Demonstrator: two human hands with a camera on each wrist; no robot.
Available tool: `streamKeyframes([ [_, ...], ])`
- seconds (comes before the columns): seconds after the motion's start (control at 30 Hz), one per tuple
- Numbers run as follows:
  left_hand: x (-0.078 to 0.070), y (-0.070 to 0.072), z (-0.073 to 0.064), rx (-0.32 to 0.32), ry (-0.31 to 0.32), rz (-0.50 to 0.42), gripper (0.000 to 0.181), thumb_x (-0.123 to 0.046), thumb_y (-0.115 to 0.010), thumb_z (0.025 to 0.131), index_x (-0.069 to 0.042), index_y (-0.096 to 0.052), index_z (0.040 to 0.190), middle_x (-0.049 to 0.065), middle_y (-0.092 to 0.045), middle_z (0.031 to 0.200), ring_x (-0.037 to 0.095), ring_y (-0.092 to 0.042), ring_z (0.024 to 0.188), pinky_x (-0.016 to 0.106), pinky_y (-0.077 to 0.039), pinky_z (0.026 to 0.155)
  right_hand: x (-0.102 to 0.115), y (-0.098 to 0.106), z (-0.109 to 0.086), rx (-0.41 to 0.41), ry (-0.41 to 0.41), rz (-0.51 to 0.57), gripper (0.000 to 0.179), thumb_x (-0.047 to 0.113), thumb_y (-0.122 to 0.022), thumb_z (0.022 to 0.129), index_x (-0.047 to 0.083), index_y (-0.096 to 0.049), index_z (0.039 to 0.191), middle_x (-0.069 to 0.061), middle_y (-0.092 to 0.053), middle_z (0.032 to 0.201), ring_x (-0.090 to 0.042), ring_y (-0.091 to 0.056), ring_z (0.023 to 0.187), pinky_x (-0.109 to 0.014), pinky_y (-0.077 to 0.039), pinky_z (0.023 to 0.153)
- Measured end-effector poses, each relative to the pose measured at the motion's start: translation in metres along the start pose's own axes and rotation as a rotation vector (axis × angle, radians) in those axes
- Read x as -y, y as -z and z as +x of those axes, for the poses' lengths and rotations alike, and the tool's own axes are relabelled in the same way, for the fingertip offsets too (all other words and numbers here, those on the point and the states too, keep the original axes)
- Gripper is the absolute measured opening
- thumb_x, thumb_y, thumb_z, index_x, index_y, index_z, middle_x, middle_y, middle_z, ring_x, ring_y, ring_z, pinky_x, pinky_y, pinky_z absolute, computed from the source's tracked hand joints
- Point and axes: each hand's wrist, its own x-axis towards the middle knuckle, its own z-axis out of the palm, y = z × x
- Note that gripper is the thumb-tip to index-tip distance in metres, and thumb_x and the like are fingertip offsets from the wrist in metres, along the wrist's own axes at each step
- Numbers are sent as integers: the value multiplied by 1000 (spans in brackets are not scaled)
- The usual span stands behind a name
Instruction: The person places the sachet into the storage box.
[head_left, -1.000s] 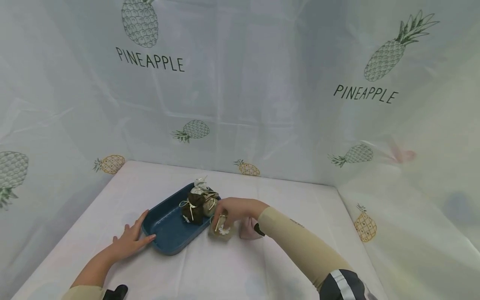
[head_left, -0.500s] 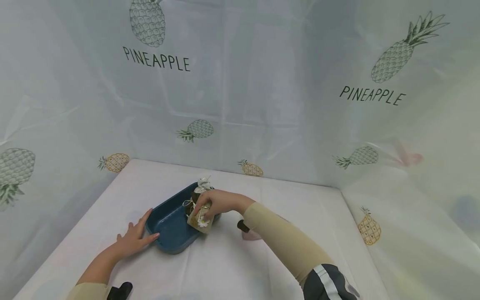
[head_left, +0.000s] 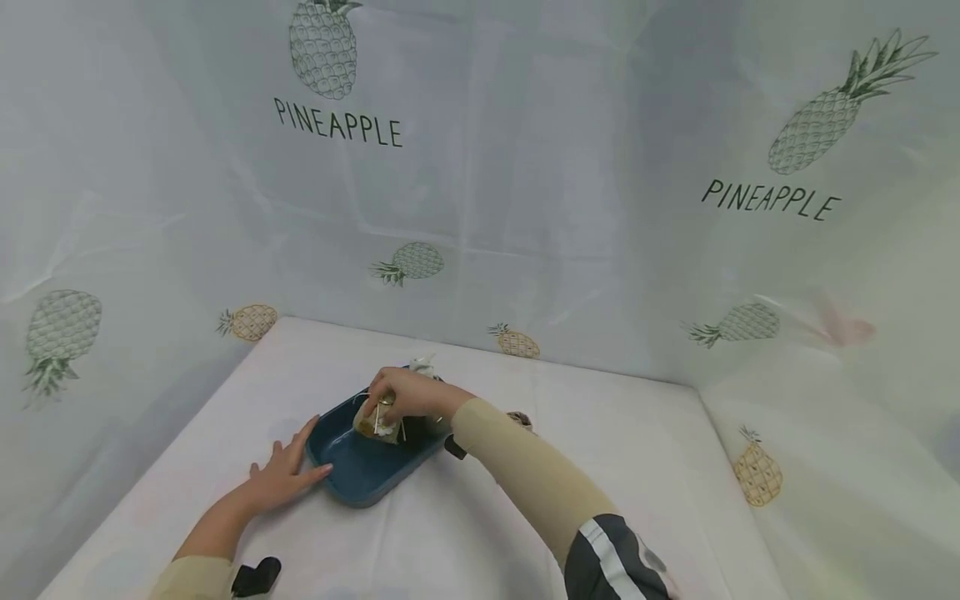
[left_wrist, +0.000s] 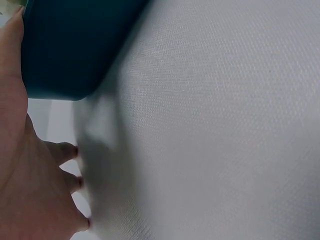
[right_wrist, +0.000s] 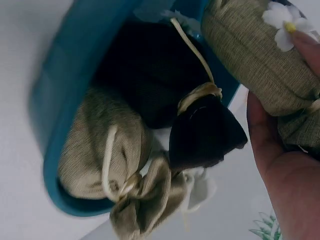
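The fingers of the right hand [head_left: 408, 393] are bent round a tan linen drawstring sachet [right_wrist: 265, 57], its thumb beside a white fabric daisy [right_wrist: 284, 41] with a yellow centre on the cloth. This grip hangs the sachet over the inside of the blue tray [head_left: 360, 468]. The left hand [head_left: 283, 479] is at the tray's left end, its fingers straight and spread wide, gripping nothing; the thumb lies along the tray's wall, and several fingertips touch the tabletop beyond that end.

Within the right part of the tray sit more tied sachets: a dark brown one [right_wrist: 150, 72] with a cream cord, and next to it a second tan one [right_wrist: 102, 150], its gathered neck leaning out past the rim. A white sachet [head_left: 422, 365] shows at the tray's far right end, mostly hidden by the others and the hand.

To the right of the tray, a brownish object [head_left: 520, 419] peeks from behind the beige sleeve [head_left: 528, 475]; too little shows to tell what it is. Under and around the tray spreads a white tablecloth [head_left: 600, 467]. Behind the tray rises a pale curtain [head_left: 525, 183] printed with pineapples and the word "PINEAPPLE".
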Motion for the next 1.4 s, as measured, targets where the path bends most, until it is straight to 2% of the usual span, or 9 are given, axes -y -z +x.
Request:
streamKeyframes([
  [0.27,-2,-1,2,5,3,0,96,-53,-61,90,-12,-3,155,45,-10,148,72,1,128,87,0,85,-3,-4,16,-24,-65,-34,30,-4,-76,81,18,-78,102,6,-59,108,-3,-53,98,-15,-46,77],
  [0.43,-1,0,0,7,10,-11,96,-52,-61,91,-11,-3,155,44,-8,148,72,3,128,87,1,85,-6,-11,30,-24,-67,-79,31,-3,-76,81,20,-78,101,9,-58,104,-2,-53,95,-13,-46,74],
  [0.67,-3,1,-2,5,17,-19,95,-49,-62,92,-10,-3,155,45,-8,148,73,4,128,87,3,86,-4,-19,42,-1,-41,-197,30,1,-80,79,22,-78,102,8,-53,101,-3,-48,90,-11,-42,74],
  [1.2,-3,3,-3,29,14,-25,95,-50,-60,93,-13,1,156,45,-7,148,71,5,129,87,3,86,2,-27,45,49,-73,-277,34,1,-76,83,23,-77,108,6,-54,102,-3,-50,88,-11,-42,71],
  [1.4,-2,3,-3,23,5,-20,95,-49,-60,93,-13,0,156,45,-8,148,71,5,129,87,3,85,0,-27,43,75,-81,-353,37,3,-74,86,24,-74,116,5,-56,108,-3,-52,94,-11,-42,76],
])
